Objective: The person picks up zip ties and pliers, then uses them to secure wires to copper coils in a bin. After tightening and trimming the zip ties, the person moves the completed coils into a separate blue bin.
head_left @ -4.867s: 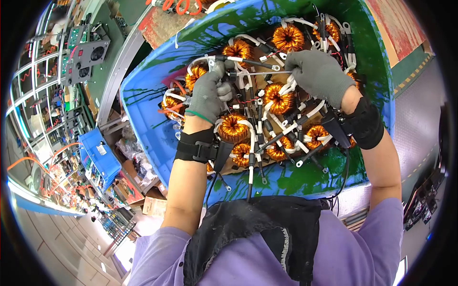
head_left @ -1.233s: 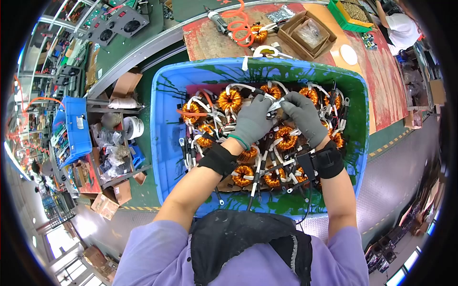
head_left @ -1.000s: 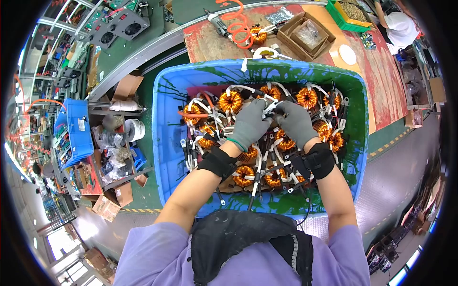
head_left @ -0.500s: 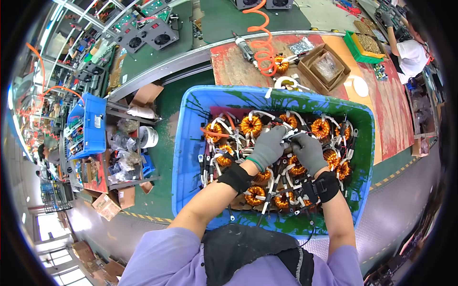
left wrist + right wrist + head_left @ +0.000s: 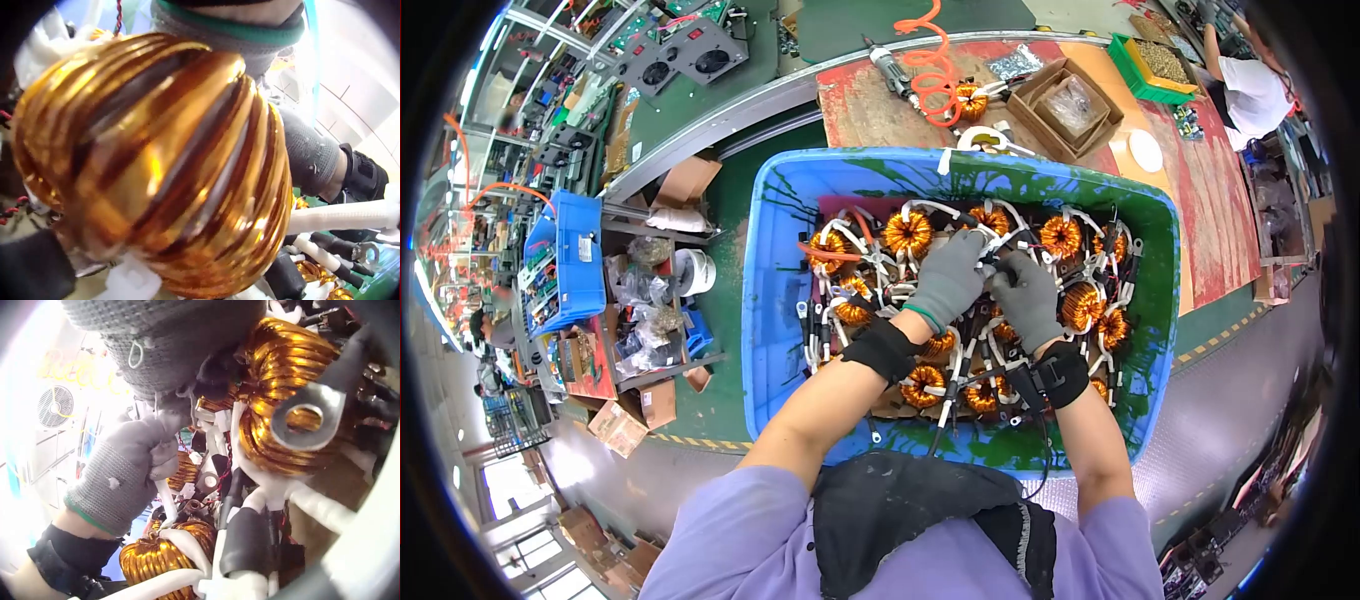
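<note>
Grey-gloved hands meet over a blue bin [image 5: 775, 300] holding several copper-wound coils [image 5: 908, 232] with white and black leads. My left hand [image 5: 948, 283] grips a white-sleeved lead [image 5: 166, 503], fingers curled round it in the right wrist view. Right beside it, my right hand [image 5: 1028, 298] has its fingers bent in at the same lead, the fingertips partly hidden by the glove. One large copper coil [image 5: 156, 162] fills the left wrist view, covering most of the left hand. Close to the right wrist camera hangs a metal ring terminal [image 5: 307, 419] before another coil.
Behind the bin, a worn red-and-wood bench [image 5: 1200, 220] bears a power driver [image 5: 890, 70], a coiled orange hose [image 5: 935, 75], a cardboard box [image 5: 1065, 108] and a green tray [image 5: 1152, 70]. Shelving with a blue crate [image 5: 565, 260] stands left. Another person [image 5: 1255, 95] is at the far right.
About five seconds ago the hands were apart with a thin strip between them; now they are together. Lately the head view has shifted, while the fingers make small movements at the lead.
</note>
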The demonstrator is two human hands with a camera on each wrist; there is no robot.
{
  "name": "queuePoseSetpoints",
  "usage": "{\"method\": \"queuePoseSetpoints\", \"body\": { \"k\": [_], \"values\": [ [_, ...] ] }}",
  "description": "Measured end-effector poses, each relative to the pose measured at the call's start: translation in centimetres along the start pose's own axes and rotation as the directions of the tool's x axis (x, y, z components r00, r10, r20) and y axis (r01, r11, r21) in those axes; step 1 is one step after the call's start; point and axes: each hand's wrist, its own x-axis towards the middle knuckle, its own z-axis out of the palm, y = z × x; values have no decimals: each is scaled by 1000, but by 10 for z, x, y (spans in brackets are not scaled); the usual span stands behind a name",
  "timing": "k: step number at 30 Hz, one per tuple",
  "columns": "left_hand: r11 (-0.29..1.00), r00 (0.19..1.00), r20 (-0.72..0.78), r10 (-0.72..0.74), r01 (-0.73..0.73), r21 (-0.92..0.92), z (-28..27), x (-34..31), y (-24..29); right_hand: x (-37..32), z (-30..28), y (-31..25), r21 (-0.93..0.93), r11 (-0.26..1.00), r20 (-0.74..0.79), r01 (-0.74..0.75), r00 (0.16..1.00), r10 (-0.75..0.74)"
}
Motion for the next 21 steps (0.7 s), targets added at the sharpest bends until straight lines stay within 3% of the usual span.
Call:
{"method": "queuePoseSetpoints", "body": {
  "k": [4, 6, 10, 14, 16, 18, 21],
  "values": [
    [1000, 1000, -19, 15, -16, -23, -1, -3, -2, 5, -7, -1, 122, 988, 24, -93, 996, 91],
    [1000, 1000, 9, 14, -14, -22, -2, -3, -4, 5, -1, 11, -45, 978, -28, 202, 979, -203],
    [999, 1000, 0, 2, -2, -35, -3, -4, -1, 8, -2, 9, -146, 978, 70, 148, 988, -139],
    [994, 999, -8, 33, -33, -101, -10, -1, -5, 11, -10, 19, 71, 993, 191, 95, 976, -107],
    [995, 994, 104, 27, -16, -102, -15, 1, -6, 13, -9, 22, 62, 993, 185, 97, 977, -107],
    [996, 992, 124, 32, -21, -87, -20, 3, -6, 16, -10, 20, 17, 977, 195, 211, 958, -210],
    [993, 991, 107, 79, -68, -101, -16, 1, -10, 18, -11, 11, -2, 969, 206, 247, 948, -241]
  ]
}}
